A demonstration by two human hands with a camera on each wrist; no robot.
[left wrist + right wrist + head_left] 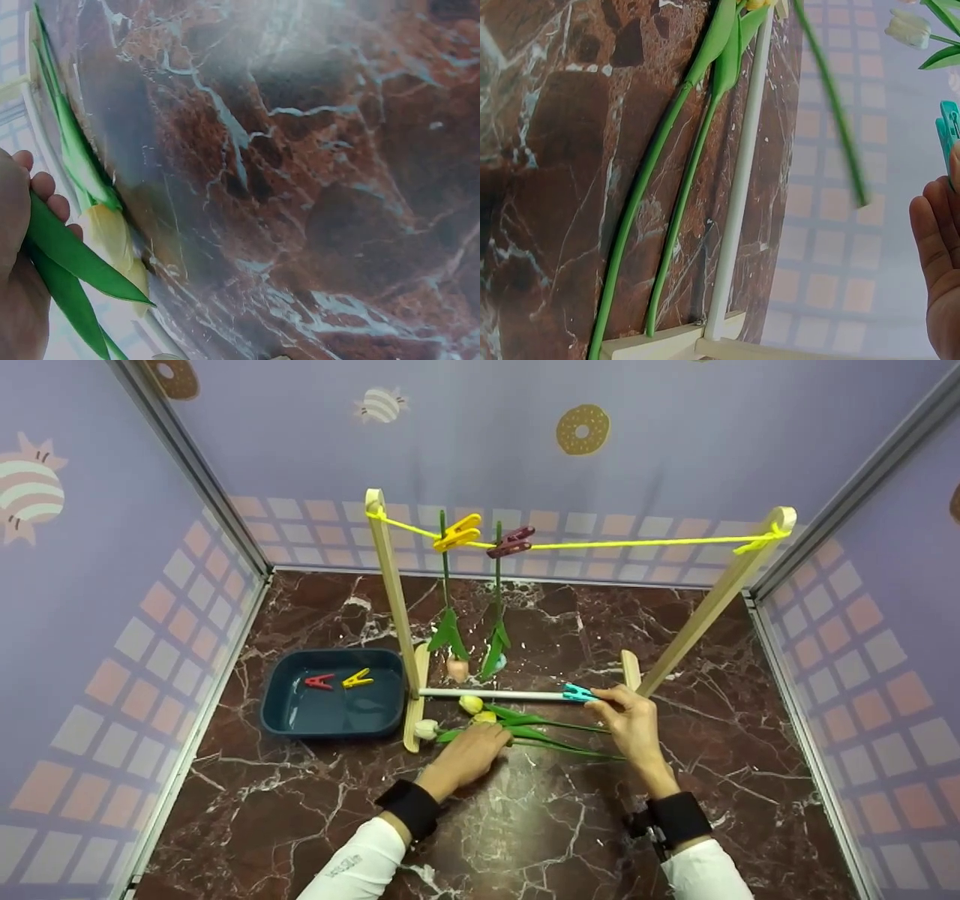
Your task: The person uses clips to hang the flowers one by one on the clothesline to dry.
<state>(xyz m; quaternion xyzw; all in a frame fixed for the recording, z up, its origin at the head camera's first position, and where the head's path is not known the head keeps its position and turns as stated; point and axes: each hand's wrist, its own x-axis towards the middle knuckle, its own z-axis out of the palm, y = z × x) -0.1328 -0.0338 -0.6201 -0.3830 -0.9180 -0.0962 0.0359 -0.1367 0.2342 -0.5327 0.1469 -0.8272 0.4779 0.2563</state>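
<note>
My left hand (472, 750) grips a white tulip (426, 729) by its green stem, just behind the bloom. In the left wrist view its fingers curl round the stem, with leaves (82, 259) sticking out below them. Two yellow tulips (471, 704) lie on the marble surface beside that hand. Between thumb and fingertips, my right hand (636, 727) pinches a turquoise clothespin (577, 693). Two other tulips hang bloom down from a yellow cord (622, 543), one under a yellow clothespin (459, 533), the other under a maroon clothespin (511, 542).
Wooden posts (394, 592) at left and right hold the cord, joined low down by a white rod (495, 694). On the left stands a dark blue basin (274, 712) containing a red clothespin (319, 682) and a yellow one. Patterned walls (480, 435) enclose the space.
</note>
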